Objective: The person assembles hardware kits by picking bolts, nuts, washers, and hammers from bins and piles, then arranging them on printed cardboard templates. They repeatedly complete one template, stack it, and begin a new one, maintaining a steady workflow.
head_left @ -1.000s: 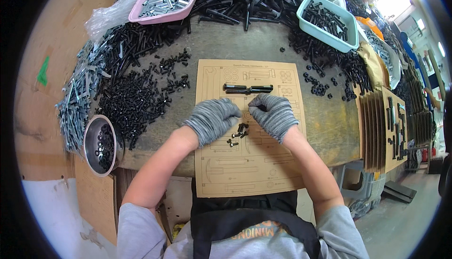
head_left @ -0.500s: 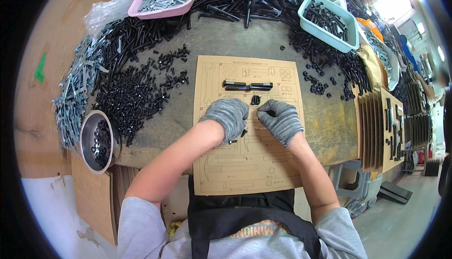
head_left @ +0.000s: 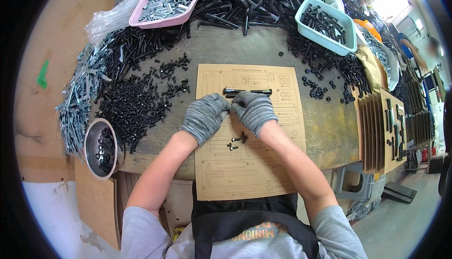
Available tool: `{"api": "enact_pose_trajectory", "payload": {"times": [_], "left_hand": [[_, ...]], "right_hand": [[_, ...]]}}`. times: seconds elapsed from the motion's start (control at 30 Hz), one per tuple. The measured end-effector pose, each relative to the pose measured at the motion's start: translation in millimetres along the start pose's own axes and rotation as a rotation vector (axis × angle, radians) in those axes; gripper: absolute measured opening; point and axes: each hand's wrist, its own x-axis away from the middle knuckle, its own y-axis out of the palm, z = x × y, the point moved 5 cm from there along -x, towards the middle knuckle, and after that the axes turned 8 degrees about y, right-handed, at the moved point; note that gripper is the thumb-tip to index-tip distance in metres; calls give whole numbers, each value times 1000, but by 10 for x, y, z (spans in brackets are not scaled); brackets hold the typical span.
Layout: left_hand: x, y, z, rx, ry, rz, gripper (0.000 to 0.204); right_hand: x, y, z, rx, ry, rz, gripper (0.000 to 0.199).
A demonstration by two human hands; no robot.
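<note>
A brown cardboard sheet (head_left: pixel 282 165) printed with hardware outlines lies before me. Over its upper half my left hand (head_left: pixel 205 118), in a grey knit glove, has its fingertips pinched together. My right hand (head_left: pixel 255 111), gloved alike, is closed with its fingertips close to the left ones. Whatever small thing may be between those fingers is hidden. Just beyond them, long black bolts (head_left: pixel 247 91) lie crosswise on the sheet, partly covered by the right hand. Several short black bolts (head_left: pixel 234 148) lie loose on the sheet between my forearms.
Left are a heap of short black bolts (head_left: pixel 132 103), flat grey metal pieces (head_left: pixel 75 113) and a steel bowl (head_left: pixel 87 139) of black parts. Pink (head_left: pixel 162 22) and light-blue trays (head_left: pixel 329 45) stand at the back. Black nuts (head_left: pixel 320 92) and upright cardboard sheets (head_left: pixel 369 132) are right. A person (head_left: pixel 431 56) stands far right.
Both hands have shifted left, and their fingertips have come together near the long bolts. The cardboard sheet sits slightly lower in view. More of the short bolts now show between the forearms.
</note>
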Motion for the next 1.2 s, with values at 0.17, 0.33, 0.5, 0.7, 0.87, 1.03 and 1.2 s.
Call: {"api": "enact_pose_trajectory", "payload": {"times": [0.17, 0.33, 0.5, 0.7, 0.87, 1.03, 1.2], "left_hand": [[108, 16, -52, 43, -154, 17, 19], [86, 30, 31, 36, -242, -117, 37], [102, 27, 104, 4, -264, -77, 34], [159, 110, -95, 130, -297, -7, 24], [103, -154, -200, 172, -422, -284, 29], [10, -93, -181, 61, -437, -338, 28], [57, -7, -58, -54, -344, -135, 33]], "right_hand": [[-60, 51, -30, 93, -4, -3, 20], [-45, 56, -91, 118, -17, 43, 15], [-48, 93, -108, 179, -42, -18, 20], [-24, 16, -187, 282, -238, -43, 16], [-122, 149, -204, 494, -314, -141, 17], [-73, -23, -237, 238, -323, 110, 10], [-25, -156, -160, 220, -210, 194, 9]]}}
